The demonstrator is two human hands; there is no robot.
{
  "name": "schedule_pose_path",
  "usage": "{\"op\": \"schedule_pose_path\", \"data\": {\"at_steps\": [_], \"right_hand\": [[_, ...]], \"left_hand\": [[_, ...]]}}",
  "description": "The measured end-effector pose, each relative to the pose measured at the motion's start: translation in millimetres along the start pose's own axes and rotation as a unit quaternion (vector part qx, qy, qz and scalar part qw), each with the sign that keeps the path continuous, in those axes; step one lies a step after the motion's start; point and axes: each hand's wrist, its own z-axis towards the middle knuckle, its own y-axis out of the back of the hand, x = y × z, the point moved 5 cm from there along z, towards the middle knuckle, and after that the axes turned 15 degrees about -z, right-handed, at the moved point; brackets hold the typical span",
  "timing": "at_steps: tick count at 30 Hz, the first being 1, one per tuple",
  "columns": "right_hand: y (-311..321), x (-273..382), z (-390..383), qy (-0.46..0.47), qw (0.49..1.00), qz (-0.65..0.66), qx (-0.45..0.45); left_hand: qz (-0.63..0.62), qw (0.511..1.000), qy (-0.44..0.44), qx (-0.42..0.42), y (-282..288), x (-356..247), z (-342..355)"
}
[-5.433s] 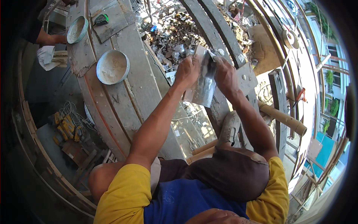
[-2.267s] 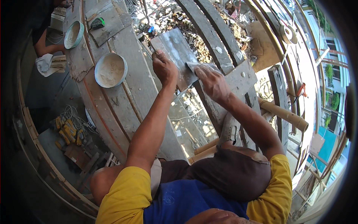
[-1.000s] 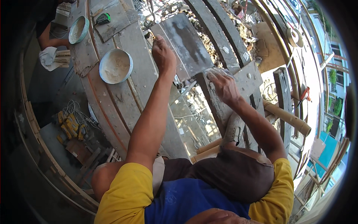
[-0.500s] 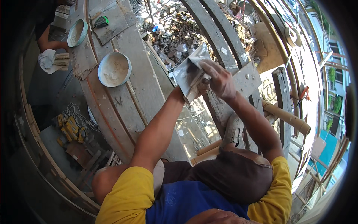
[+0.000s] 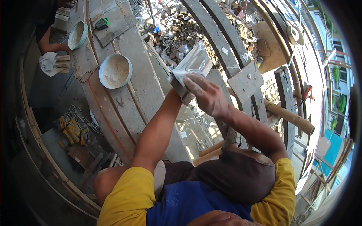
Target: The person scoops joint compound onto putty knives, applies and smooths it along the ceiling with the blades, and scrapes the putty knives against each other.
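Out in front of me, my left hand (image 5: pixel 185 99) is mostly hidden beneath a flat, shiny, pale grey plate (image 5: pixel 202 57), which it supports from below. My right hand (image 5: pixel 209 96) is closed above the near end of this plate, its fingers dusted with pale powder. Under those fingers lies the dark metal blade of a trowel (image 5: pixel 178 86), tilted along the plate's near edge. The trowel's handle is covered by the hand. To the left, a round bowl (image 5: pixel 115 71) with pale powder or paste sits on the planks.
Wooden planks (image 5: pixel 145 75) run along my left, with a second bowl (image 5: pixel 78 35) and a green-black tape measure (image 5: pixel 101 24). Another person's arm (image 5: pixel 52 46) is at far left. Rubble (image 5: pixel 177 34) lies below; bamboo poles (image 5: pixel 290 117) jut at right. A yellow tool (image 5: pixel 71 130) rests lower left.
My right hand has moved left and toward me with the trowel, turning over so its handle is hidden. The plate has swung to a different tilt, baring more of its far part.
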Motion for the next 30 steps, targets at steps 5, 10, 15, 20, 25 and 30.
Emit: {"op": "schedule_pose_path", "data": {"at_steps": [5,10,15,20,25,30], "right_hand": [[11,-133,-12,-0.32,0.939,-0.08,0.1],[33,-153,-37,-0.603,0.667,0.436,-0.022],[0,-104,-39,-0.589,0.579,0.563,0.033],[-21,-153,-79,-0.634,0.651,0.416,-0.049],[-4,-197,-113,-0.679,0.722,0.133,0.002],[22,-200,-141,-0.621,0.764,0.149,-0.09]], "left_hand": [[0.22,0.971,-0.031,-0.083,3,-25,8],[0.314,0.937,-0.132,-0.074,-8,-51,15],[0.374,0.897,-0.221,-0.083,-11,-41,20],[0.475,0.842,-0.23,-0.113,10,-34,21],[0.32,0.935,-0.144,-0.051,8,-12,11],[0.338,0.917,-0.214,-0.012,-34,-30,30]]}}
